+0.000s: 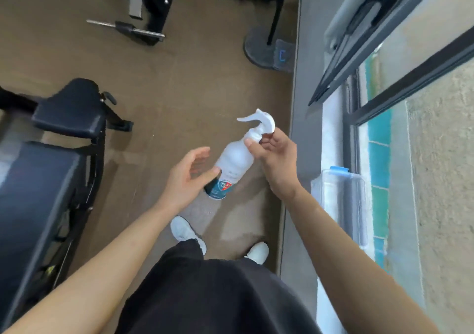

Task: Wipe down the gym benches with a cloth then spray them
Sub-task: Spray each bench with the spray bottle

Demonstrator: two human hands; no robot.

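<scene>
A white spray bottle (pixel 234 156) with a teal and red label hangs tilted in front of me, its trigger head up and to the right. My right hand (pixel 275 159) pinches it at the neck just below the trigger. My left hand (pixel 188 177) is spread beside the bottle's lower part, thumb near the label; whether it touches is unclear. A black padded gym bench (pixel 38 192) stands at the left, with a separate black pad (pixel 70 107) at its far end. No cloth is in view.
A clear plastic box with a blue clip (pixel 341 200) sits on the window sill at right. A round stand base (pixel 266 48) and black gym machines with a chrome bar (pixel 128 29) stand farther off on the brown floor. My white shoes are below.
</scene>
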